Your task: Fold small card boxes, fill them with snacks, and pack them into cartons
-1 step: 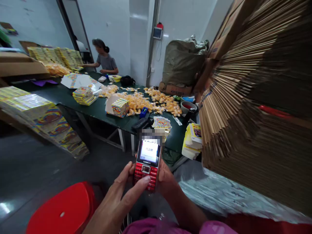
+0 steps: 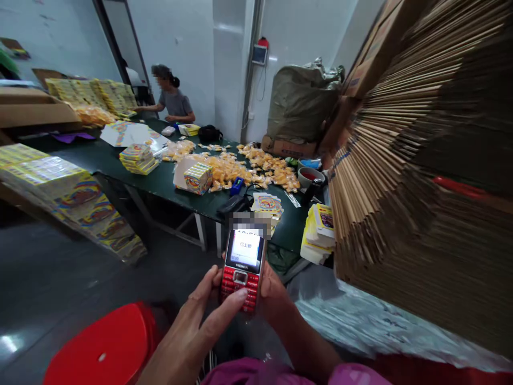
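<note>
Below the mid-frame green table (image 2: 164, 185), a red phone (image 2: 239, 277) is clasped by half-closed left hand (image 2: 182, 334) and right hand (image 2: 276, 299), evidently angled for viewing.

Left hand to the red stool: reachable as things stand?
Probably yes: nothing visible blocks the red stool from the left hand. That hand is on the red phone, but the right hand supports it too.
</note>
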Demonstrator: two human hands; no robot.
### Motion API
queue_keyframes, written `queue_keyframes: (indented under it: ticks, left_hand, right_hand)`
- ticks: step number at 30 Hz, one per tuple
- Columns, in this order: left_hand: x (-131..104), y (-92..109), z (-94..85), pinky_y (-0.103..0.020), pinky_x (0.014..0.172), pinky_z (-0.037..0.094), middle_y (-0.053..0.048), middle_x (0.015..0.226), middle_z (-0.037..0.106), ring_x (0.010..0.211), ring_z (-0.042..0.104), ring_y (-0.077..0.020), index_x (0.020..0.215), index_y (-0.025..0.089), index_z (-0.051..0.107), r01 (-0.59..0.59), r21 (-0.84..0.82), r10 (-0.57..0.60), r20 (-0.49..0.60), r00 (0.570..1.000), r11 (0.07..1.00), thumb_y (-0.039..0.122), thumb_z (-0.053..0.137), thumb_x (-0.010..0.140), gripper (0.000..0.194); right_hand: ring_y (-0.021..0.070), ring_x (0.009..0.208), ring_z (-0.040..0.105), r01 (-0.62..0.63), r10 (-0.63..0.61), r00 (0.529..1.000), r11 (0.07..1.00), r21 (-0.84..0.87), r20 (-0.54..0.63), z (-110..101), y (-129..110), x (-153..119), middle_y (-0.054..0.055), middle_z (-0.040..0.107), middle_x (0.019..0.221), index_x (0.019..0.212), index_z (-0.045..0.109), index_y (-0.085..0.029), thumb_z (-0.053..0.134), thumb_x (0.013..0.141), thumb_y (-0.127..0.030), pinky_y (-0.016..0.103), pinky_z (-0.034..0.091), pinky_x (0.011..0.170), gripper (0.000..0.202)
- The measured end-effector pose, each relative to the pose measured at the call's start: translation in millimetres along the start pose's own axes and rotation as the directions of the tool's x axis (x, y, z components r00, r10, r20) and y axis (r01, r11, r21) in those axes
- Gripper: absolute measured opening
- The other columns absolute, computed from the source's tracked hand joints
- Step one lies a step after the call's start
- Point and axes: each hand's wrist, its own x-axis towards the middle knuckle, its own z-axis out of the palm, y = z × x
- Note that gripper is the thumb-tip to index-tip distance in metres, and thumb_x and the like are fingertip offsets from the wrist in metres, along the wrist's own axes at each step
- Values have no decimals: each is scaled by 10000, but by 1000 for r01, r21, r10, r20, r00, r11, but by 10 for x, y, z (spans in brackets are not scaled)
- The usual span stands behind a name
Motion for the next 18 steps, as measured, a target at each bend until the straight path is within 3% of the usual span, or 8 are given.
queue_keyframes:
  ticks: [5,8,12,15,18]
  left_hand:
    - [644,-81,-167,-557,1011,517,-26,1249,710,1256,580,-429,1187,401,721,148,-109,-151,-15,988,983,535,783,664,544]
    - [1093,-191,-496,-535,1048,494,-50,1276,699,1301,540,-430,1206,353,714,153,-134,-150,31,988,979,528,824,613,629]
    - [1910,-480,-883,-484,998,543,-53,1340,671,1297,548,-408,1322,377,622,193,-291,-183,63,981,937,583,814,597,778]
    - [2588,-661,-834,-487,823,619,-73,1375,648,1265,569,-434,1360,374,569,391,-518,-309,242,920,761,704,765,560,887]
    - [3081,-753,-584,-481,707,638,-125,1291,693,1143,646,-447,1321,324,589,601,-520,-413,440,797,607,728,791,495,942]
  right_hand:
    - [263,840,719,31,-31,999,999,17,-29,-153,-90,582,127,740,987,1122,659,-176,841,542,-709,441,581,832,809]
    - [261,848,706,3,0,999,999,54,-50,-229,-144,963,132,733,1011,1114,647,-172,849,514,-709,426,575,801,830]
    - [230,791,697,-136,127,990,973,187,61,-329,8,1427,134,720,945,1101,645,-115,847,552,-629,327,548,683,779]
    - [238,785,685,-298,270,952,925,236,142,-531,348,1765,137,712,907,1066,645,-93,854,456,-598,343,524,724,819]
    - [286,896,678,-262,269,963,939,223,-2,-848,670,2059,177,718,1000,1081,638,-119,796,473,-629,425,474,885,809]
